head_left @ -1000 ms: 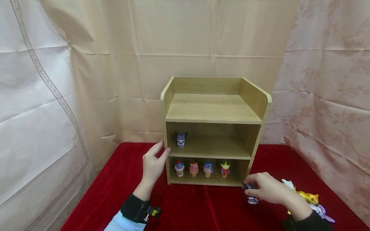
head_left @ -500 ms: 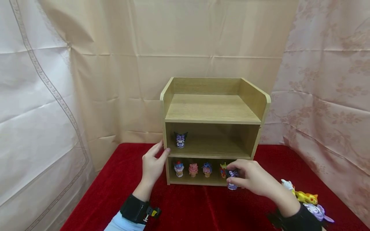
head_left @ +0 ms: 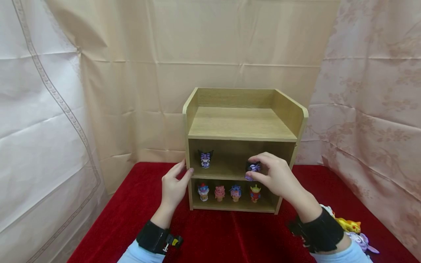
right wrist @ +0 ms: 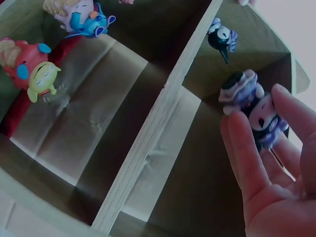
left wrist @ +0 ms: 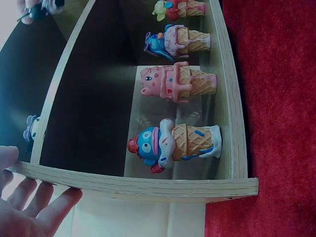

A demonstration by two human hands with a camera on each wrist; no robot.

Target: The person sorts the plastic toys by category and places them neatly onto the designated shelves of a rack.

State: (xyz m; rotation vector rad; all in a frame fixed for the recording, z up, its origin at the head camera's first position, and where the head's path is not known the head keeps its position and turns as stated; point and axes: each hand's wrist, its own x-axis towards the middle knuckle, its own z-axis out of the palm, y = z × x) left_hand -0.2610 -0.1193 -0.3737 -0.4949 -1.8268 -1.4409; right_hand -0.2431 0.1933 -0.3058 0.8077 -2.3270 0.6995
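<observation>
Pinching fig. [head_left: 253,168] head-up, long axis tilted, w/ R hand [head_left: 276,174]; L hand [head_left: 174,188] splayed on shelf [head_left: 243,122].

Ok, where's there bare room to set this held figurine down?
The top shelf, between its side walls. The middle shelf, between the standing black-eared figurine and the held figurine in the right hand. The red cloth before the cabinet, between the wristbands. Crowded: the bottom shelf, with four figurines in a row, and the figurine pile by the right wristband.

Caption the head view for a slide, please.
The right hand holds a purple figurine at the middle shelf of a wooden unit; the left hand touches the unit's side.
</observation>
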